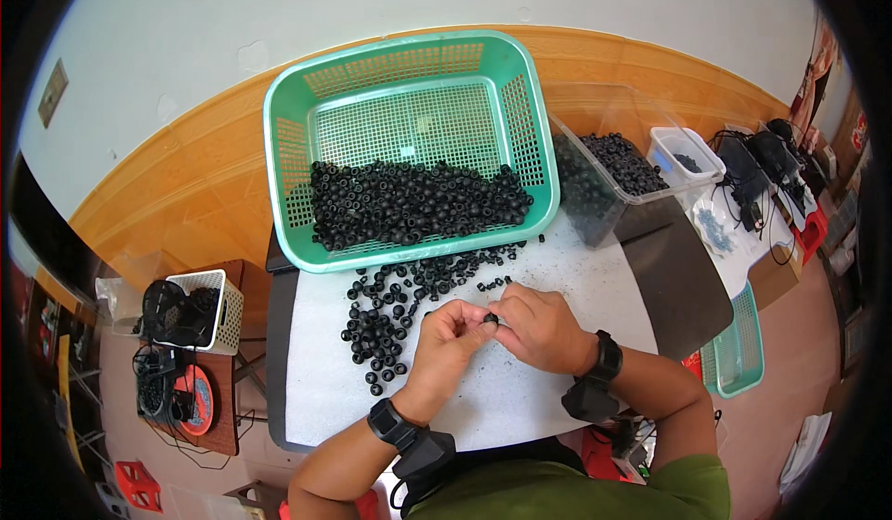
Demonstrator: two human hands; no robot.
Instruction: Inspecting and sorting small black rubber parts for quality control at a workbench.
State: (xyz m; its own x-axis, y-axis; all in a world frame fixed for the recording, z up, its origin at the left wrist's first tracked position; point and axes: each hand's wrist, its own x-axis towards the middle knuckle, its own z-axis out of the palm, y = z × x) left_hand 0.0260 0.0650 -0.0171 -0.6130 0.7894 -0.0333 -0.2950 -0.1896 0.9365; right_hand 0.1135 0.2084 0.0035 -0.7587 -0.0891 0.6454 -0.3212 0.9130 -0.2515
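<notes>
Between left hand (449, 342) and right hand (546, 330), a rounded matte-black piece (491, 318)

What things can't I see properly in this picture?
All in the head view:
Small black part: mostly hidden by the left hand and right hand.
Green basket's bottom front: covered by piled black parts.
Light-blue bits: too small to name.
Green shirt: cut off by the lower edge.
</notes>
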